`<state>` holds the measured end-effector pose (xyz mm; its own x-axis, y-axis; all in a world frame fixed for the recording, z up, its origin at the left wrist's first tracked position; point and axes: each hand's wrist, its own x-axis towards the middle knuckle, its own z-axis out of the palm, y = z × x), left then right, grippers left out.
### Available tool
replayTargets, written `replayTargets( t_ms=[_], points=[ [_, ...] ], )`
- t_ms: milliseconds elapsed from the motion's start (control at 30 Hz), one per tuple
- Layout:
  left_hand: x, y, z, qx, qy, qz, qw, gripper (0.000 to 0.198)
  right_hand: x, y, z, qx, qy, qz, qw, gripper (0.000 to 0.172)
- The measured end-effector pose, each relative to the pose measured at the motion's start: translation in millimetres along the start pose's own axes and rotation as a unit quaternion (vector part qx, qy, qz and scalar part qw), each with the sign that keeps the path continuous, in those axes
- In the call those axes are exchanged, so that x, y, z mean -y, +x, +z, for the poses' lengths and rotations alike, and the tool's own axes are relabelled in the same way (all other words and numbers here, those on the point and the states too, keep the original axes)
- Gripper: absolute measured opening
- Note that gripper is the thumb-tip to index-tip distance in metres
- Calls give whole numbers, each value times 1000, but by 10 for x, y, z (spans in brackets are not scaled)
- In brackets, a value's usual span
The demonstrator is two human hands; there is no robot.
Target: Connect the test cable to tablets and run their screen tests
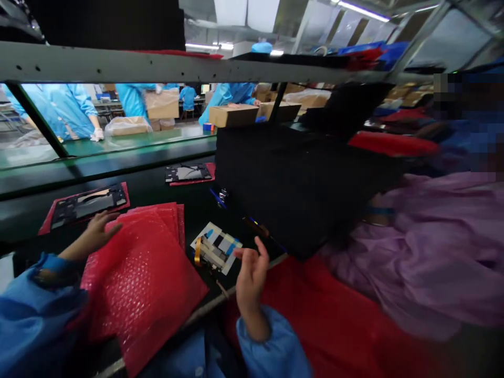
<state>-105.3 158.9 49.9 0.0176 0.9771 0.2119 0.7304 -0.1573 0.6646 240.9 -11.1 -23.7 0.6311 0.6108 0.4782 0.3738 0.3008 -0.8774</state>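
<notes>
My left hand (98, 233) is over the upper left edge of a stack of red bubble-wrap bags (145, 262), its fingers apart. Whether it touches the top bag I cannot tell. To the right, my right hand (252, 273) is raised with the fingers stretched and nothing in them. Just left of its fingertips lies a sheet with several strips (216, 247) in white, blue and black, and an orange ribbon-like strip (197, 251) on its left side. Behind my left hand, a flat dark panel with a grey middle (92, 202) rests on a red bag.
A second dark panel (189, 172) lies farther back. A large black sheet or box (307, 184) takes up the right side. Red material (323, 315) hangs beside me, near a person in a purple sleeve (413, 252). A metal shelf rail (118, 65) crosses above; co-workers stand beyond.
</notes>
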Motion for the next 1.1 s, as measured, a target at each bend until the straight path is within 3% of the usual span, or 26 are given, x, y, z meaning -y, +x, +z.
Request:
replayTargets(
  t_ms=[67, 133, 200, 300, 433, 533, 667, 800, 900, 1033, 1100],
  points=[
    [-62, -257, 140, 72, 7, 28, 997, 50, 4, 51, 46, 108, -48, -57, 991, 34],
    [-157, -506, 255, 160, 37, 82, 983, 61, -3, 0, 148, 228, -98, -122, 961, 28],
    [-251, -723, 353, 208, 96, 118, 966, 73, -23, -91, 269, 278, -147, -150, 937, 32],
    [-331, -987, 499, 185, 183, 132, 956, 83, -65, -173, 400, 277, -185, -138, 933, 44],
    [-298, -1174, 644, 150, 235, 104, 955, 85, -126, -156, 419, 268, -176, -145, 936, 44],
    [-192, -1094, 634, 196, 232, 90, 948, 82, -177, -148, 367, 257, -155, -144, 943, 41],
    [21, -817, 525, 238, 200, 153, 938, 68, -221, -173, 272, 241, -77, -117, 960, 42],
    [223, -659, 524, 187, 164, 176, 953, 60, -162, -70, 151, 238, -45, -108, 964, 43],
    [350, -637, 583, 131, 148, 186, 962, 65, 17, 206, 44, 238, -75, -137, 959, 42],
    [562, -631, 609, 7, 168, 164, 972, 72, 406, 807, -108, 166, -173, -250, 938, 41],
    [703, -619, 595, -43, 172, 128, 976, 73, 595, 1156, -203, 96, -279, -322, 900, 38]
  ],
)
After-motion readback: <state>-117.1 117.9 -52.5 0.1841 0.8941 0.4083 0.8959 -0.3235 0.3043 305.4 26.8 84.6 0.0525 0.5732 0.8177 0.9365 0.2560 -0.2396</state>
